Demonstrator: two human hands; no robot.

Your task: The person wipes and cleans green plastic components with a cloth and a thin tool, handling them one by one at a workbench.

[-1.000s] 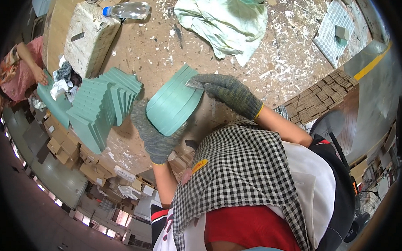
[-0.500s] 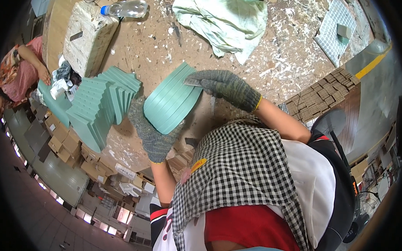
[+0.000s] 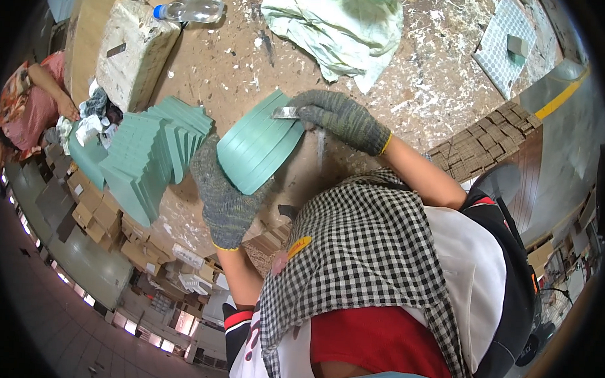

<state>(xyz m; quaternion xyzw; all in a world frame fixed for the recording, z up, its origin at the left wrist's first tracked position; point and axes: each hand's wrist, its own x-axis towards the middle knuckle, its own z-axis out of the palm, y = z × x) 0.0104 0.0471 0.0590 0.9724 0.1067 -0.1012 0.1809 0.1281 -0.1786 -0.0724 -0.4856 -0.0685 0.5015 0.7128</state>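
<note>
My left hand [image 3: 227,203], in a grey knitted glove, is closed on the lower left edge of a curved green panel [image 3: 259,146] with grooves across its face. The panel is tilted above the worktable. Over its upper right edge, my gloved right hand [image 3: 345,120] pinches a small flat grey strip [image 3: 285,112], one end of it against the panel. Whether the strip is metal or abrasive paper I cannot tell. Left of my left hand stands a fanned row of similar green panels [image 3: 147,147].
On the table [image 3: 220,66] lie a pale green cloth [image 3: 338,30], a water bottle [image 3: 189,10] and a whitish block [image 3: 135,53]. Brown blocks [image 3: 487,142] are stacked at the right, near a dotted sheet [image 3: 504,49]. A co-worker's arm [image 3: 53,90] reaches in at far left.
My right hand has moved slightly left and up, and the grey strip has turned to show a brighter face. My left hand and the panel have shifted slightly.
</note>
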